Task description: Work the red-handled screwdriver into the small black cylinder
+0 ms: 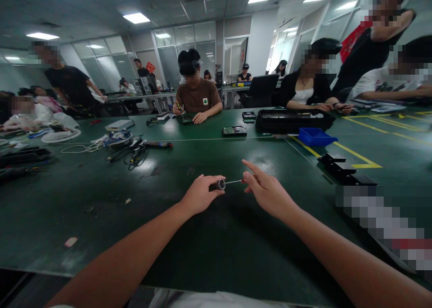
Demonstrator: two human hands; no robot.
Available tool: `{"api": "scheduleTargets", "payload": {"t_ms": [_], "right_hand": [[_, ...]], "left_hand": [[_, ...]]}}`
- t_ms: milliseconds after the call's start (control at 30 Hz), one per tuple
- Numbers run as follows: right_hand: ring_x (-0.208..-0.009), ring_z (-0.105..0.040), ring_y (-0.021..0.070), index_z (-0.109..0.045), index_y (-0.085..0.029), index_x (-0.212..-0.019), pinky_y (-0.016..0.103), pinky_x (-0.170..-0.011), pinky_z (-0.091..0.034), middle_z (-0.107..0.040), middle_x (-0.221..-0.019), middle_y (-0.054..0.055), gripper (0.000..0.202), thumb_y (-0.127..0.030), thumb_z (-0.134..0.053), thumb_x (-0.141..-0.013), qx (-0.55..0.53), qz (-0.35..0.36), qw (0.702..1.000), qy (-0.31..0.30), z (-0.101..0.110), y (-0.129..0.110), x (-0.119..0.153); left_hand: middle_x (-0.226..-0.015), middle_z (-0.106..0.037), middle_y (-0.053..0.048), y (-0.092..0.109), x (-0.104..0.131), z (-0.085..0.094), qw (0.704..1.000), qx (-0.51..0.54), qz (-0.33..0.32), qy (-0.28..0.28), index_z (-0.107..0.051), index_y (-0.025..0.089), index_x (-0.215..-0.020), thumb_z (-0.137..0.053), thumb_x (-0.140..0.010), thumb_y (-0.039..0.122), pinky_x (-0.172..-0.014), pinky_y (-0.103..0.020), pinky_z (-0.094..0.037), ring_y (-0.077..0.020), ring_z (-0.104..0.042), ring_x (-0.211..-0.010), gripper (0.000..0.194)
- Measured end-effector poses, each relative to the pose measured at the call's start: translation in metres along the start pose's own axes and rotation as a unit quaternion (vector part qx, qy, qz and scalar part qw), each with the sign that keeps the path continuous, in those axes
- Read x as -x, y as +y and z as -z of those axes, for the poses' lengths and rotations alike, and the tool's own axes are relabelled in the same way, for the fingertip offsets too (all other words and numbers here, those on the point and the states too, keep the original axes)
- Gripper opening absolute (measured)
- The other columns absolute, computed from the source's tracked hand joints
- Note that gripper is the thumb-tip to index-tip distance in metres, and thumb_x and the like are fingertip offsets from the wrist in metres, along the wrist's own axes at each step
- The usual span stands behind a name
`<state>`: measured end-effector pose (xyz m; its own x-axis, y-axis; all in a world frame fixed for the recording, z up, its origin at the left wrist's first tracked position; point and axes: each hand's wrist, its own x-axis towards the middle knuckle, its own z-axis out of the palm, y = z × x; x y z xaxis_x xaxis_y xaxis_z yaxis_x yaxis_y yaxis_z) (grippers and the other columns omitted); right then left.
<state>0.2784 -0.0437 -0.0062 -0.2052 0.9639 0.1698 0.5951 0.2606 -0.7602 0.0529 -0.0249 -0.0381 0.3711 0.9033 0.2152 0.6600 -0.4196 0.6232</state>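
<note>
Just above the middle of the table, my left hand [199,194] is closed around a short dark cylinder with a silvery round end [221,185], which faces right. Opposite it, my right hand [266,189] pinches the small red end of a thin metal rod [233,182], which looks like a slim screwdriver. My right index finger points out forward. The rod's far tip reaches the round end of the cylinder; whether it goes inside I cannot tell. Most of the cylinder is hidden by my left fingers.
Across the green table [118,236], a person in a brown shirt [202,96] works on a small part. Cables [135,150], a hard drive [234,131], a black casing [293,120], a blue bin [315,137] and black brackets [344,168] lie around. Other people are at both sides.
</note>
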Motion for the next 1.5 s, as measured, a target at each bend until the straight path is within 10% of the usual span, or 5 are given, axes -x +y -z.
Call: {"api": "scheduleTargets", "payload": {"t_ms": [133, 633, 933, 1367, 1500], "right_hand": [[-0.054, -0.062, 0.0169, -0.058, -0.017, -0.134, 0.032, -0.060, -0.049, -0.064, -0.061, -0.001, 0.046, -0.041, -0.038, -0.099, 0.022, -0.021, 0.999, -0.030, 0.0034, -0.0043, 0.0002], [-0.106, -0.065, 0.0248, -0.054, -0.025, -0.141, 0.039, -0.085, -0.053, -0.065, -0.130, 0.010, 0.049, -0.047, -0.047, -0.097, 0.007, 0.056, 0.998, 0.025, -0.0017, -0.0018, 0.0053], [-0.068, -0.065, 0.0181, -0.054, -0.022, -0.141, 0.032, -0.066, -0.049, -0.073, -0.081, 0.002, 0.048, -0.043, -0.038, -0.101, 0.034, 0.034, 0.999, 0.012, 0.0009, -0.0026, 0.0035], [-0.101, -0.066, 0.0211, -0.041, -0.028, -0.149, 0.040, -0.087, -0.052, -0.061, -0.134, 0.010, 0.052, -0.034, -0.045, -0.098, -0.009, 0.078, 0.997, -0.002, -0.0016, -0.0024, 0.0074], [-0.085, -0.069, 0.0219, -0.037, -0.024, -0.152, 0.039, -0.078, -0.052, -0.071, -0.116, 0.010, 0.058, -0.047, -0.040, -0.099, 0.009, 0.019, 1.000, 0.007, -0.0007, -0.0030, 0.0053]], "left_hand": [[-0.122, -0.069, -0.001, 0.0013, 0.0000, 0.0006, 1.000, 0.002, 0.004, -0.001, -0.065, 0.029, -0.122, -0.070, -0.085, 0.028, -0.118, -0.053, -0.023, -0.0238, -0.060, -0.116, 0.037], [-0.121, -0.069, -0.001, -0.0017, -0.0001, -0.0006, 1.000, 0.002, -0.004, -0.002, -0.065, 0.030, -0.122, -0.070, -0.085, 0.027, -0.119, -0.054, -0.020, -0.0237, -0.061, -0.115, 0.038], [-0.122, -0.069, -0.002, -0.0002, -0.0007, 0.0007, 1.000, 0.000, 0.003, -0.003, -0.065, 0.030, -0.122, -0.070, -0.085, 0.028, -0.118, -0.055, -0.021, -0.0245, -0.061, -0.115, 0.038], [-0.124, -0.068, -0.003, -0.0006, 0.0000, 0.0030, 1.000, 0.001, 0.004, 0.008, -0.065, 0.029, -0.123, -0.070, -0.085, 0.027, -0.118, -0.054, -0.022, -0.0250, -0.060, -0.119, 0.038], [-0.123, -0.068, -0.002, 0.0002, -0.0003, 0.0026, 1.000, -0.006, 0.002, 0.007, -0.064, 0.030, -0.124, -0.070, -0.085, 0.029, -0.117, -0.054, -0.024, -0.0247, -0.060, -0.116, 0.039]]}}
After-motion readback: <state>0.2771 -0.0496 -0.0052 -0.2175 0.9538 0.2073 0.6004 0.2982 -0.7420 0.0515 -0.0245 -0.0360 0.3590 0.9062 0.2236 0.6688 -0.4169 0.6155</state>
